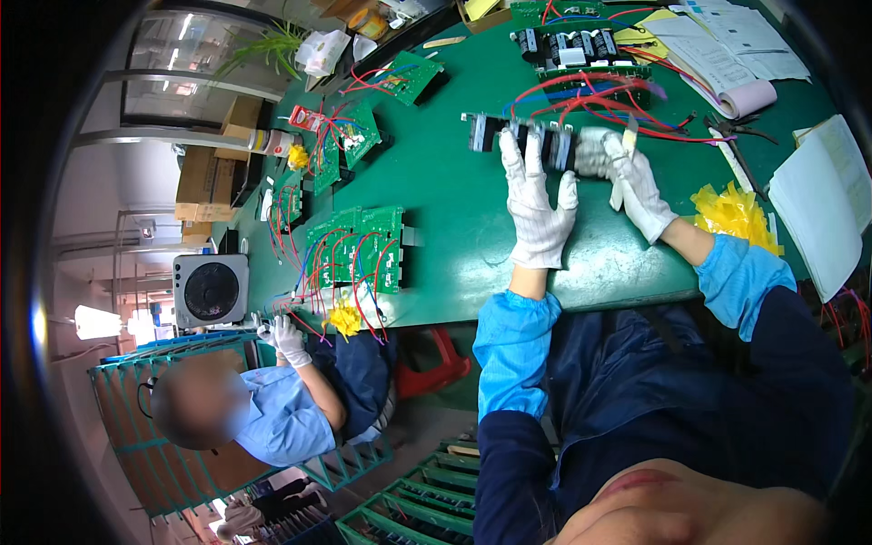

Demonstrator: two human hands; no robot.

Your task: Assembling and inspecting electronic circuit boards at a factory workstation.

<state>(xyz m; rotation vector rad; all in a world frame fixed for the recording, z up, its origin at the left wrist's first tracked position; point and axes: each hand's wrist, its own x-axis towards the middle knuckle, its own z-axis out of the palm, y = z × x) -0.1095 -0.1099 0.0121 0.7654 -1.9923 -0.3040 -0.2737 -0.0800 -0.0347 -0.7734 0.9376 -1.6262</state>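
Note:
A circuit board (484,133) with a row of black cylindrical parts lies on the green table in front of me, red and blue wires (590,95) running behind it. My left hand (538,213), in a white glove, has its long fingers over the black parts and its thumb by the near edge, steadying the board. At the board's right end, my gloved right hand (639,186) is closed around a narrow pale stick (629,136) standing roughly upright. The right fingertips meet the board's end; whether they touch it is hidden.
Another wired board (568,45) lies behind. Pliers (749,127), yellow strips (738,218) and papers (817,204) are at the right. Green boards (359,250) with wires spread leftward. A co-worker (291,413) in white gloves sits at the left, near a fan (211,289) and a red stool (436,368).

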